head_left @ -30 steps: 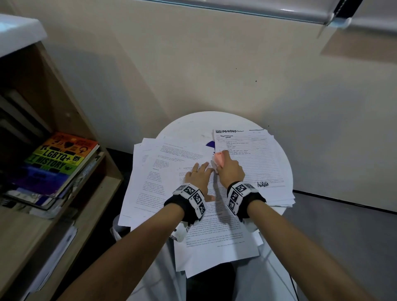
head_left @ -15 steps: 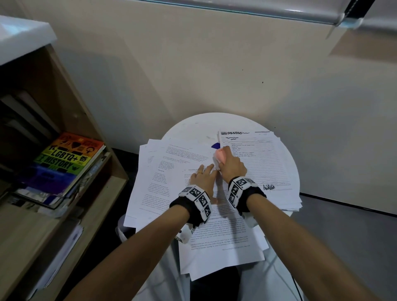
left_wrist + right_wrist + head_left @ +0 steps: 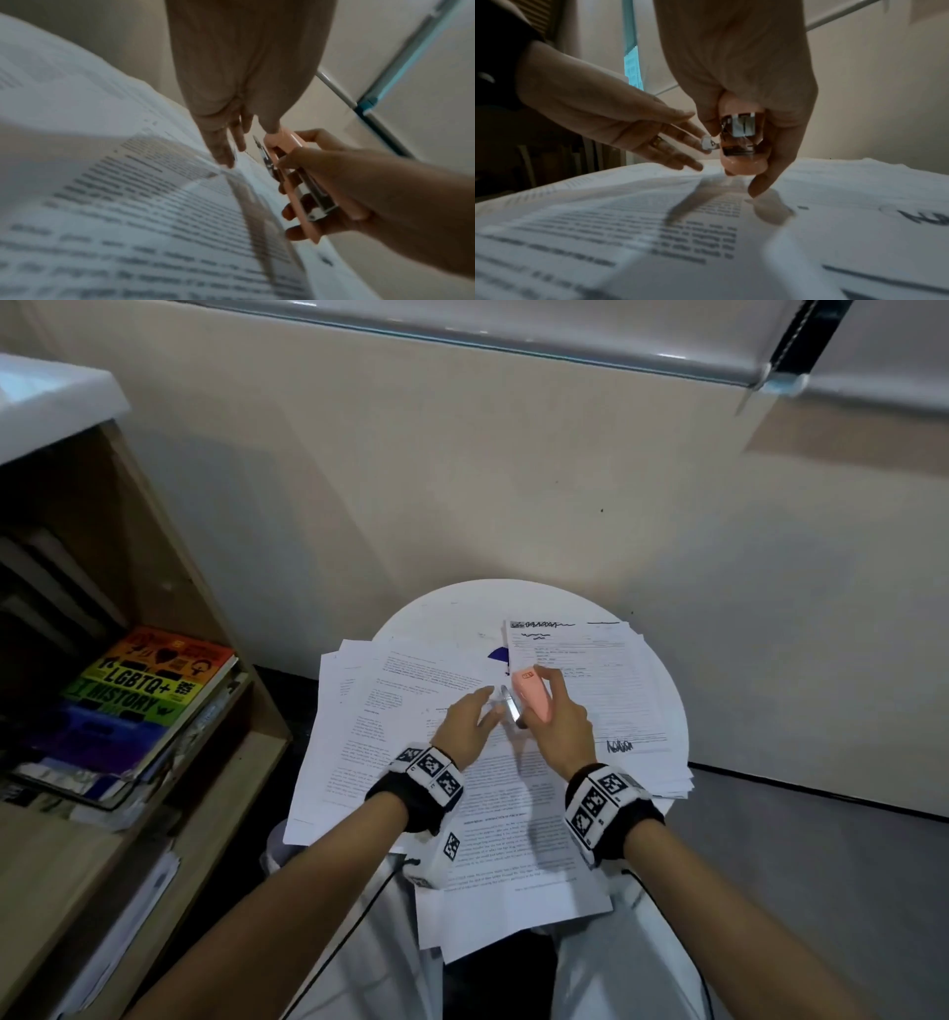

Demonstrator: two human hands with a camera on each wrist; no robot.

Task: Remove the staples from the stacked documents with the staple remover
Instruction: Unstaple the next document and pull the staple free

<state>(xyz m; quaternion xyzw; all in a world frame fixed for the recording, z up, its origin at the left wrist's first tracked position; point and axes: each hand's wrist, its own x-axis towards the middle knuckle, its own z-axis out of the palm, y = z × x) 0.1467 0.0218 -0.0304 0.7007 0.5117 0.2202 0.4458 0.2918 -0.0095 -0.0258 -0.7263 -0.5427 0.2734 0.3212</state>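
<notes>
Printed documents lie in overlapping stacks on a small round white table. My right hand grips a pink staple remover, lifted just above the front stack, with its metal tip turned toward my left hand. My left hand hovers beside it, fingers straight, their tips at the metal tip. In the right wrist view the left fingertips touch a small metal piece at the remover. In the left wrist view the remover sits in the right hand's curled fingers. No staple shows clearly.
A second stack with a handwritten mark lies at the table's right, a third at its left. A wooden shelf with a rainbow-covered book stands left. The wall is close behind. A small blue shape peeks between stacks.
My right hand has lifted the remover off the paper and tipped its metal end toward the left. My left hand has risen from the page and reached to that end.
</notes>
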